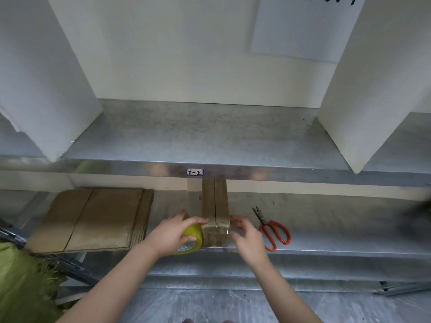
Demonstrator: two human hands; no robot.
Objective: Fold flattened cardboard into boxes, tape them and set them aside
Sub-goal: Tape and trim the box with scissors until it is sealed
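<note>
A small brown cardboard box [215,206] lies on the lower metal shelf [326,213], its flaps closed with a seam running down the top. Clear tape covers its near end. My left hand [173,234] grips a yellow roll of tape [192,238] pressed against the box's near left corner. My right hand [245,238] rests its fingertips on the box's near right edge. A stack of flattened cardboard [93,220] lies on the same shelf to the left.
Red-handled scissors [274,231] lie on the shelf right of the box. An upper metal shelf [198,141] with white dividers overhangs the far part of the box. A green woven sack [25,283] sits at the lower left.
</note>
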